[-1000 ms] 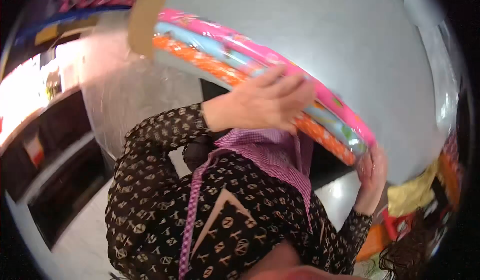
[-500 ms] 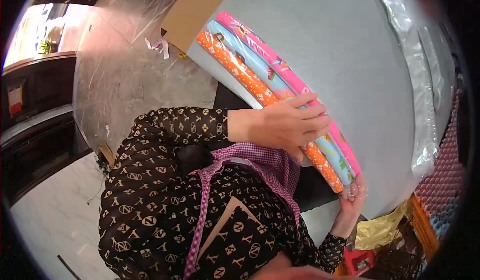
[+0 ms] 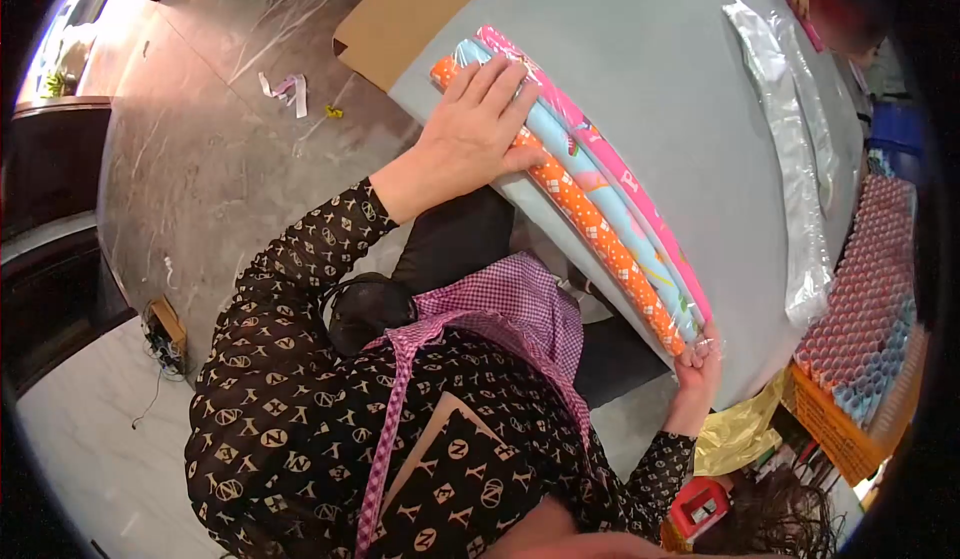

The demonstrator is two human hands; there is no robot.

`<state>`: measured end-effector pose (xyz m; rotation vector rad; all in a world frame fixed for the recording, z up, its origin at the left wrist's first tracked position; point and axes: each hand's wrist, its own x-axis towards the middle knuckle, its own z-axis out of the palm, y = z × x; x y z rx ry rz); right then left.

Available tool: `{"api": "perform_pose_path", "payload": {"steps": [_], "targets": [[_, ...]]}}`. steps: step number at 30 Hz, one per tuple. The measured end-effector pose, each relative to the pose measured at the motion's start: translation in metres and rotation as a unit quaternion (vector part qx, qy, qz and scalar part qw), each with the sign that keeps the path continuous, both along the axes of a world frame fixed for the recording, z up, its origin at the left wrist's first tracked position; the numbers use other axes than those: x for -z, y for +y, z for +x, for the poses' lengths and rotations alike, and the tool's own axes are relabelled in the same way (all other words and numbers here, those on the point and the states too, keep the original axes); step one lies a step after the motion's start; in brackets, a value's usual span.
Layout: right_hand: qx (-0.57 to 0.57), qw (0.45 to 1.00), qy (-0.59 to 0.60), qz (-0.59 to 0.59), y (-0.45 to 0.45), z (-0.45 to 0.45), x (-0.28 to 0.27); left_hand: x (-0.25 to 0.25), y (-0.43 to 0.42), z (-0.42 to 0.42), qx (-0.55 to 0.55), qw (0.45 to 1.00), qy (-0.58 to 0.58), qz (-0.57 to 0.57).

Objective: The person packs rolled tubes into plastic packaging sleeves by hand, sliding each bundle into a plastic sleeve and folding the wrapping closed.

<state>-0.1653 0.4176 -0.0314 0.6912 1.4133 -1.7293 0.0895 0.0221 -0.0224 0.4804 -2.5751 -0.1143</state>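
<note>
Since half a second ago, the left hand point(image 3: 475, 129) has shifted from the middle of the bundle to near its far end, while the right hand point(image 3: 697, 369) stays at the near end. From my remote seat I see three rolls lying side by side along the edge of the grey table point(image 3: 680, 109): the orange roll point(image 3: 598, 231) closest to the body, the blue roll point(image 3: 582, 167) between, the pink roll point(image 3: 612, 162) outermost.

I see the left hand open and palm down, fingers across the rolls, thumb apart on the orange one. Right-hand fingers curl at the near end, where clear film point(image 3: 712, 344) bunches; I cannot tell whether they pinch it or merely prop the ends.

I judge the load light, fairly stiff along its length, yet easily dented by a hard squeeze. Shiny wrapping suggests a slippery surface, so I would favour a broad palm over all three and a firm stop at the ends, not a tug on the film, which could tear. Silvery plastic sleeves point(image 3: 790, 129) lie well apart on the same table.
</note>
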Motion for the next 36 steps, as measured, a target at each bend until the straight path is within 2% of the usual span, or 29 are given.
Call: {"api": "perform_pose_path", "payload": {"steps": [6, 10, 13, 15, 16, 18, 19, 20, 22, 25, 29, 36], "targets": [[-0.028, 0.998, 0.041, 0.043, 0.008, -0.002, 0.003, -0.003, -0.009, -0.004, 0.025, 1.0, 0.008, -0.003], [-0.052, 0.998, 0.042, 0.019, 0.015, -0.004, 0.008, -0.002, -0.014, 0.001, 0.029, 0.999, 0.011, -0.033], [-0.062, 0.996, 0.048, 0.031, 0.012, -0.006, 0.009, 0.001, -0.018, 0.004, 0.035, 0.999, 0.023, -0.022], [-0.063, 0.997, 0.042, 0.028, 0.01, -0.004, 0.007, -0.002, -0.027, 0.011, 0.063, 0.995, 0.059, 0.054], [-0.064, 0.997, 0.032, 0.022, 0.01, -0.007, 0.007, -0.001, -0.034, 0.011, 0.062, 0.995, 0.064, 0.055], [-0.065, 0.997, 0.035, 0.022, 0.007, -0.007, 0.006, 0.006, -0.051, 0.017, -0.042, 0.985, 0.145, 0.08], [-0.064, 0.997, 0.032, 0.02, 0.006, -0.006, 0.005, 0.01, -0.058, 0.022, -0.057, 0.983, 0.153, 0.083], [-0.064, 0.997, 0.035, 0.021, 0.004, -0.005, 0.004, 0.017, -0.058, 0.025, -0.057, 0.983, 0.156, 0.084], [-0.033, 0.998, 0.037, 0.042, 0.0, -0.002, 0.002, 0.023, -0.053, 0.03, -0.037, 0.979, 0.126, 0.158], [-0.03, 0.998, 0.047, 0.028, -0.003, -0.001, 0.001, 0.031, -0.039, 0.027, -0.076, 0.98, 0.152, 0.108], [-0.029, 0.996, 0.064, 0.06, -0.01, 0.006, -0.006, 0.034, -0.035, 0.026, -0.077, 0.974, 0.16, 0.142], [-0.043, 0.991, 0.072, 0.102, -0.006, -0.001, 0.0, 0.034, -0.034, 0.024, -0.078, 0.977, 0.168, 0.105]]}}
